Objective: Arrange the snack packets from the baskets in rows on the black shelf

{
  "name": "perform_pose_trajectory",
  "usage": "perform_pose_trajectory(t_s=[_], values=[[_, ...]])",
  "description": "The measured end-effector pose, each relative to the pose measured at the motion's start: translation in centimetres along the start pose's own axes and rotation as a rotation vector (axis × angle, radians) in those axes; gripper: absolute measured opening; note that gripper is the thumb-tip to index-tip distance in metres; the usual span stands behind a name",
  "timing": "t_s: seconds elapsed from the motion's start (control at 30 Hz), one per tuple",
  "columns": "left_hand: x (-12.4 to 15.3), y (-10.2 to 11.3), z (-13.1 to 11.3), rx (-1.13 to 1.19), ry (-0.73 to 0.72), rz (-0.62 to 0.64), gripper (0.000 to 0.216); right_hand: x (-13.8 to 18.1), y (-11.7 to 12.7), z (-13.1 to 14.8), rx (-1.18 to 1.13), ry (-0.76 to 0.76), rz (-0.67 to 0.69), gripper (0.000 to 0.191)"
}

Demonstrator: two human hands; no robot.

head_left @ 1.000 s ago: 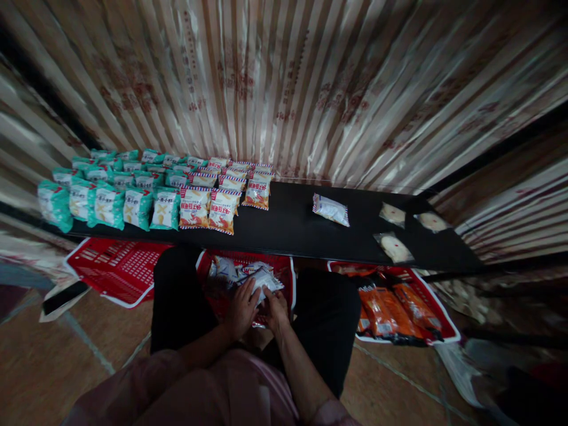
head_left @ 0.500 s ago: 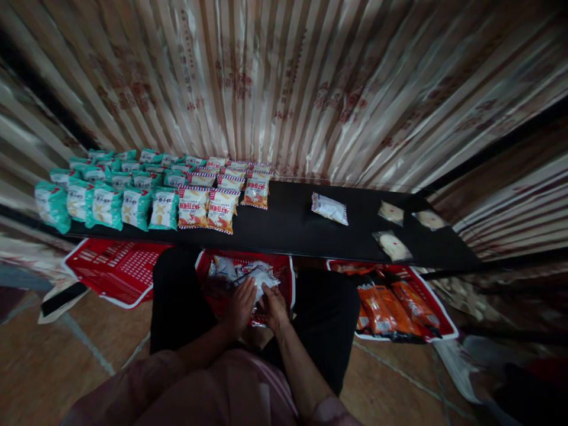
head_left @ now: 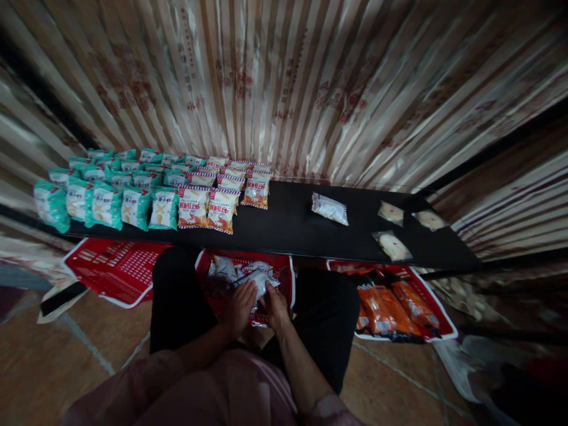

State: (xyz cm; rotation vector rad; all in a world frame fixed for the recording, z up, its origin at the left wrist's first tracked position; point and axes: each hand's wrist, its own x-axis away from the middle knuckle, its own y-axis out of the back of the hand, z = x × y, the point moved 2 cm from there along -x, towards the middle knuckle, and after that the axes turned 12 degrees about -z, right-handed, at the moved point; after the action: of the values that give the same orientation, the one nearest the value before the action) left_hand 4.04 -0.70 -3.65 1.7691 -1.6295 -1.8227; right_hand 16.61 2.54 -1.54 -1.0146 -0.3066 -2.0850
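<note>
Both my hands meet on a white snack bag [head_left: 260, 283] over the red basket [head_left: 290, 284] between my knees. My left hand [head_left: 240, 307] presses on its left side with the fingers together. On the other side, my right hand [head_left: 276, 306] grips the bag's right edge, fingers bent. More white-backed snack bags [head_left: 223, 268] lie in the basket beneath and beside it. On the black table ahead, red-and-white snack bags [head_left: 220, 210] stand in rows, next to rows of green snack bags [head_left: 104, 204]. A single white-backed bag [head_left: 329, 208] lies apart to the right.
Three clear packets with pale round contents [head_left: 393, 245] lie at the right end of the black table [head_left: 284, 228]. Right of my knee, a red basket [head_left: 449, 322] holds orange bags [head_left: 381, 307]. Another red basket [head_left: 118, 266] sits at left. A striped curtain [head_left: 284, 89] hangs behind.
My fingers have shifted slightly on the white snack bag, which stays over the basket. The bags on the table have not moved.
</note>
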Motion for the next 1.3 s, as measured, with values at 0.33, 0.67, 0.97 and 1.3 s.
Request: perform_pose_trajectory(t_s=[0.33,0.67,0.97,1.3], values=[[-1.1,1.3,-0.8,0.055,0.034,0.053,0.041,-0.7,0.0,-0.4,0.007,0.078,-0.011,0.044],[-1.1,1.6,-0.5,0.171,0.176,0.128,0.053,1.0,-0.5,0.7,0.032,0.11,-0.003,0.047],[-1.9,2.2,0.1,0.215,0.229,0.063,0.043,1.6,-0.7,1.3,0.157,0.2,0.001,0.044],[-4.2,3.5,0.7,0.228,0.373,0.162,0.034,0.4,0.2,2.0,0.412,0.643,-0.159,0.074]])
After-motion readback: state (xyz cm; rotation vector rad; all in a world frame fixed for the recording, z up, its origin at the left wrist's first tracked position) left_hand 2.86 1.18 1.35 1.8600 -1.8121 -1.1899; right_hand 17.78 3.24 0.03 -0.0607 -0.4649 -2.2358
